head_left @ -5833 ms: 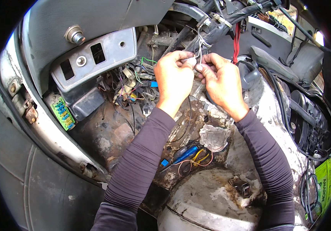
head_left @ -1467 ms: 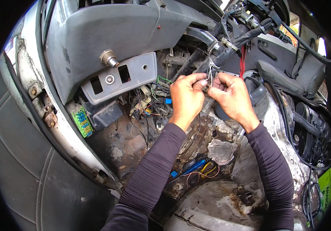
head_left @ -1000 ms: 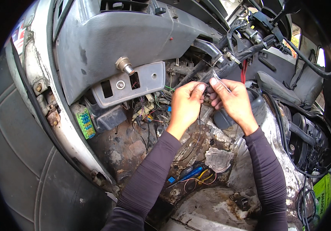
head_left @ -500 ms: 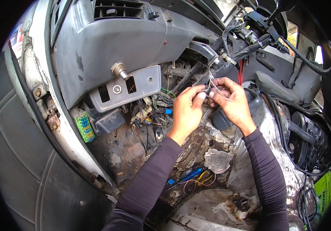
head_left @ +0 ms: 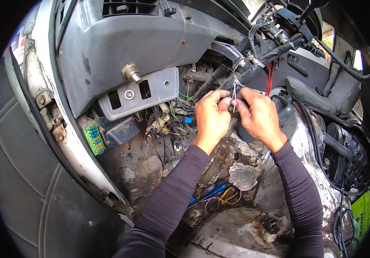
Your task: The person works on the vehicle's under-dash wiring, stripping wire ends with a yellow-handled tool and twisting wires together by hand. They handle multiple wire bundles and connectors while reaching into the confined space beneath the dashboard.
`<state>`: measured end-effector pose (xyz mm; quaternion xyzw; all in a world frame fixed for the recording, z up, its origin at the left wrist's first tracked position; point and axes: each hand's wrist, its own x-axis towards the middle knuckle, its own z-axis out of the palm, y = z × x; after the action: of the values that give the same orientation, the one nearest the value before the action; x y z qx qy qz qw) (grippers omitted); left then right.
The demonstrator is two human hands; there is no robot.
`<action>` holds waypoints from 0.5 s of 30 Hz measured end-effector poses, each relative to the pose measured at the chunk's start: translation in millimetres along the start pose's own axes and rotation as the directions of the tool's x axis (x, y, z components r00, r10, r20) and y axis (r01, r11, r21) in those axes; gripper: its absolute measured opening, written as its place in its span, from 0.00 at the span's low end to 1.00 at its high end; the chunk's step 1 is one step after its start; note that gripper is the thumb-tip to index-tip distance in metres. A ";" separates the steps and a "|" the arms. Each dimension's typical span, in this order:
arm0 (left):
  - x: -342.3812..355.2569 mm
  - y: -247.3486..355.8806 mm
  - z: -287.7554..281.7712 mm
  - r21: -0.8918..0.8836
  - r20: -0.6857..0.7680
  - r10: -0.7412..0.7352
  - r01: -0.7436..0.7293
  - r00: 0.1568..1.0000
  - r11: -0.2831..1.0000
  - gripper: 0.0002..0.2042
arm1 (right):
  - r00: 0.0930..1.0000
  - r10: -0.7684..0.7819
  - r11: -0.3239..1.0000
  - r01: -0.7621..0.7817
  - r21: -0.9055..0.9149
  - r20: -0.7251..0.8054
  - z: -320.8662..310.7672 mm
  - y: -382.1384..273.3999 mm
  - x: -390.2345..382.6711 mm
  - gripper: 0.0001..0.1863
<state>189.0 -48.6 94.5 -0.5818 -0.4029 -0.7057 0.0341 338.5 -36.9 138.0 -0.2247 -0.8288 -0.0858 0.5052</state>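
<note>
Thin white wires hang down from beside the steering column and run between my two hands. My left hand pinches them between thumb and fingertips. Right against it, my right hand has its thumb and forefinger closed on the same wires, with the other fingers curled in. A short light wire end sticks out below the fingertips. Just where the wires join or overlap is hidden by the fingers.
Left of my hands, a tangle of loose wires hangs under the grey dashboard. A green fuse box sits by the door frame. On the rusty floor lie a blue-handled tool and yellow-handled pliers. Red wires hang behind my right hand.
Both hands have shifted slightly and their fingertips are closer together. A light wire end now points downward below the fingers, where earlier one stuck out across my right fingers.
</note>
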 end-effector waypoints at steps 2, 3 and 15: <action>-1.7 1.0 3.3 0.014 -0.024 -0.009 0.009 1.000 1.000 0.06 | 0.998 0.048 0.999 -0.049 0.022 0.031 -3.9 -3.4 -4.4 0.08; -2.7 1.2 3.9 -0.006 -0.036 -0.008 0.008 0.999 1.000 0.06 | 0.995 0.085 0.995 -0.087 0.039 0.048 -5.8 -4.2 -6.3 0.09; -13.9 5.9 -15.2 -0.438 0.190 -0.134 0.206 0.973 0.875 0.13 | 0.954 0.286 0.852 -0.296 0.432 0.091 18.6 -0.3 9.1 0.20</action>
<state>184.5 -67.7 85.9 -0.5885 -0.2774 -0.7335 -0.1966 320.0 -27.7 137.1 -0.2283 -0.7889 0.1839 0.5402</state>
